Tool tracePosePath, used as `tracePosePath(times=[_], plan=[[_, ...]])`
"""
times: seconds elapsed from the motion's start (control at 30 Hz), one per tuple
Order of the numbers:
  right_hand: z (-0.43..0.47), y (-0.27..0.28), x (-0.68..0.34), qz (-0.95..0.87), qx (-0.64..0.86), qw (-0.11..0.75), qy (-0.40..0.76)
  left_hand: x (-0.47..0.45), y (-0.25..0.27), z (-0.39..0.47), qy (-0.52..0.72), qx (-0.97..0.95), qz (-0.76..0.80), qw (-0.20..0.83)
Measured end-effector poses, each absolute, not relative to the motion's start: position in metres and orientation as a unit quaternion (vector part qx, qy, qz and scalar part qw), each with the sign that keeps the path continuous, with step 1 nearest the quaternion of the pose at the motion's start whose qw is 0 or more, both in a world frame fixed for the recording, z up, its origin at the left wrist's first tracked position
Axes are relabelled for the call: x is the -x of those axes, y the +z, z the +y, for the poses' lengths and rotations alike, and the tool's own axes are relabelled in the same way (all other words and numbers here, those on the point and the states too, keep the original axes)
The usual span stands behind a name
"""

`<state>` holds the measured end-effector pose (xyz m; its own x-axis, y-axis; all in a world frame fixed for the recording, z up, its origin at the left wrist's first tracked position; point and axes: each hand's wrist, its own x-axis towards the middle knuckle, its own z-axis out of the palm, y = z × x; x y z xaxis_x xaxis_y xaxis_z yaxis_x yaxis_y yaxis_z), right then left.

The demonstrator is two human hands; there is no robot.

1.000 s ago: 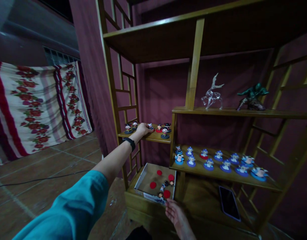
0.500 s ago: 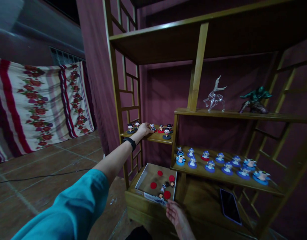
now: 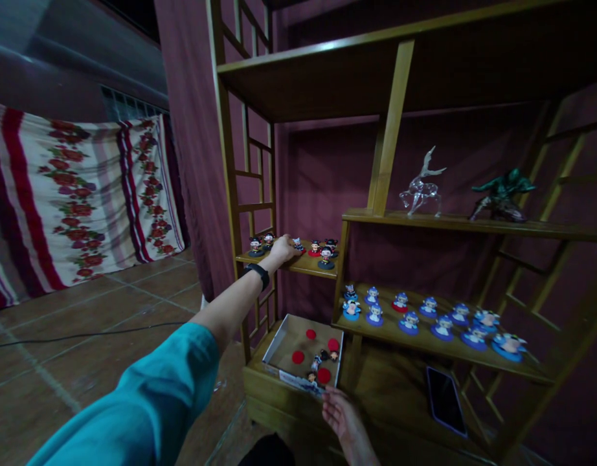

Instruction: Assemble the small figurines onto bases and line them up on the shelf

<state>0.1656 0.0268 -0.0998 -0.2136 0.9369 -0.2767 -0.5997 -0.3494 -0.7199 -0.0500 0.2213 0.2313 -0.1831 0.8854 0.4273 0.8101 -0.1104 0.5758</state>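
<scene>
My left hand (image 3: 281,250) reaches onto the small left shelf (image 3: 308,263). Its fingers are closed at the red base of a small grey-and-white figurine (image 3: 298,244), which stands upright; the fingertips are partly hidden. Dark-haired figurines stand on both sides, among them a figurine on a black base (image 3: 326,257) and a red-based figurine (image 3: 315,247). Low down, my right hand (image 3: 341,414) is open with loosely bent fingers and holds nothing visible. Its fingertips are by the front right corner of a shallow cardboard box (image 3: 285,377), where several figurines and red discs (image 3: 298,356) lie.
On the right shelf (image 3: 376,333) stand several figurines on blue and purple bases. A clear deer ornament (image 3: 421,191) and a dark green statuette (image 3: 503,194) occupy the shelf above. A phone (image 3: 445,400) lies at lower right. A cable (image 3: 85,336) crosses the tiled floor.
The view has shifted slightly. My left hand stays at the grey-and-white figurine, its fingers a little higher and bent. My right hand keeps its place by the box.
</scene>
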Motion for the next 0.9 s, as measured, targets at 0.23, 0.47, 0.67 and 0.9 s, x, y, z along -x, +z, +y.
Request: tracePosePath(times=[0.23, 0.47, 0.67, 0.9], plan=[[0.033, -0.103, -0.162, -0.234, 0.372, 0.512, 0.738, 0.029, 0.238, 0.201, 0.445, -0.704, 0.541, -0.117], [0.034, -0.101, -0.16, -0.224, 0.372, 0.513, 0.74, 0.002, 0.238, 0.203, 0.377, -0.733, 0.565, -0.012], [0.034, -0.102, -0.16, -0.229, 0.372, 0.514, 0.738, -0.003, 0.234, 0.216, 0.34, -0.731, 0.592, 0.002], [0.032, -0.099, -0.163, -0.23, 0.369, 0.514, 0.74, -0.003, 0.232, 0.225, 0.345, -0.717, 0.605, 0.023]])
